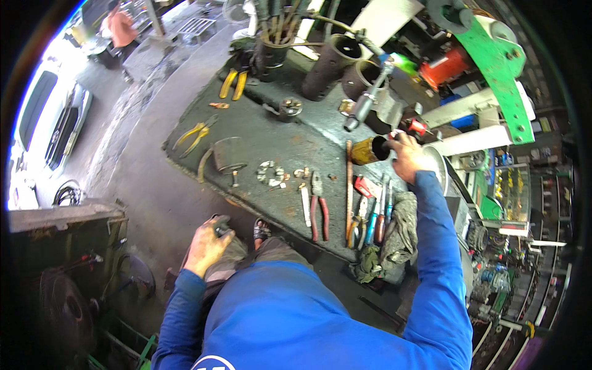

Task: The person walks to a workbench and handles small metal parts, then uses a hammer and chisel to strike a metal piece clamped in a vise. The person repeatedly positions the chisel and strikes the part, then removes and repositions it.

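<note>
Workbench clutter framed the scene: the person's right hand (406,157) was stretched out over the far side of a dark, oil-stained metal bench (259,139), fingers curled around the rim end of a short yellow-brown metal cylinder (370,150). The cylinder lay on its side on the benchtop, its long axis running roughly left to right, its dark open mouth turned toward the hand, a grip that seemed meant to stop it rolling. The left hand (206,245) hung low by the knee, well apart from the bench, closed on a small dark object (221,227) too blurred to identify. Just beside the cylinder, a long thin rust-coloured rod (349,185) ran toward the near edge, alongside red-handled pliers (318,209) and a row of screwdrivers (376,213) laid parallel, handles nearest the worker, apparently for easy reach. A grey-green rag (401,231) slumped over the bench corner.
</note>
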`<state>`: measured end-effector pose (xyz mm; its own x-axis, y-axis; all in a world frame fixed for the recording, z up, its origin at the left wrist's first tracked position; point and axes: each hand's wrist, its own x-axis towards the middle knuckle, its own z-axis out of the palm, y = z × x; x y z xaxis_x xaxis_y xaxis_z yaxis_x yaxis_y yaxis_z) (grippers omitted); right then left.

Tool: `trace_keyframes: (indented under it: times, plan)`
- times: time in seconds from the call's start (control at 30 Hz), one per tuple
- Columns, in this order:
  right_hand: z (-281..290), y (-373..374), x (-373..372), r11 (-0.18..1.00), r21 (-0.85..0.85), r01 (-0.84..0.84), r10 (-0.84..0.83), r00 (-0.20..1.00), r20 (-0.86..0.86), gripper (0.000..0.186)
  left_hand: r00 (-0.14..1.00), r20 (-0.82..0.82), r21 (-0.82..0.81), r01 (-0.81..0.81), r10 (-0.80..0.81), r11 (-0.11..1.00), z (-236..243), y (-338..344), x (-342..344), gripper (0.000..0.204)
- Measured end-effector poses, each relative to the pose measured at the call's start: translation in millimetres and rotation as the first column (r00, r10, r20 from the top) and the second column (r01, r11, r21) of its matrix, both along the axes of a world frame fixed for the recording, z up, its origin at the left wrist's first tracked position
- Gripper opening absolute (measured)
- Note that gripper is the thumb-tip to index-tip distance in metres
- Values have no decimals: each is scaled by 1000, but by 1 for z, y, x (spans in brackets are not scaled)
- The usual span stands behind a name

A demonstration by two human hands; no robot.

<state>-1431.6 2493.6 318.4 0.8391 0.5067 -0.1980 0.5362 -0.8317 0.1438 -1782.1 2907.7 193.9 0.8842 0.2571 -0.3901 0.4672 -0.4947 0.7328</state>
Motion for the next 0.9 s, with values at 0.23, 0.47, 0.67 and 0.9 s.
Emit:
trace_keyframes:
  times: [0.23,0.47,0.67,0.9]
  plan:
    - [-11,92,-123,802,468,372,70,720,-691,66,987,123,378,49,-103,925,-21,-13,17,81]
    - [-98,233,-157,741,609,284,321,647,-691,68,977,197,410,-4,-84,912,-24,-10,52,88]
    - [-126,261,-141,748,448,491,193,485,-853,70,979,161,411,49,-125,910,-28,-2,58,87]
    - [-150,270,-140,717,496,491,243,490,-837,62,975,165,405,71,-149,912,-33,1,57,87]
